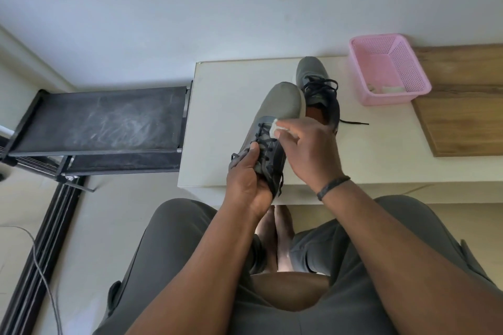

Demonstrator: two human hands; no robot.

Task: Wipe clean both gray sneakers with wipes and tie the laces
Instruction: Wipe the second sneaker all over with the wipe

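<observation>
Taking the white table (217, 106) as the landmark: the left hand (249, 185) is gripping the heel end of the near sneaker (275, 128) over the table's front edge, thumb lying across the laced upper, fingers wrapped underneath and out of sight. The shoe is being held toe-away, its pale sole rim turning toward the right. It is looking light and soft in the fabric upper, stiffer along the sole, so the heel and the midfoot are the sensible places to be clamping it; the upper would probably be giving way under hard pressure.

Just right of that, the right hand (307, 147) is pinching a small white wipe (275, 128) against the shoe near the top of the lacing. The wipe is looking limp and thin, so it is needing fingertip pressure behind it.

Farther back on the table, the second sneaker (317, 84) is resting upright, its dark laces (321, 87) lying loose, one end trailing toward the table's right side. The laces are thin and floppy, best taken by the tips.

At the table's far right corner a pink basket (389, 68) is sitting, holding what may be crumpled wipes; the mesh is obscuring them.
</observation>
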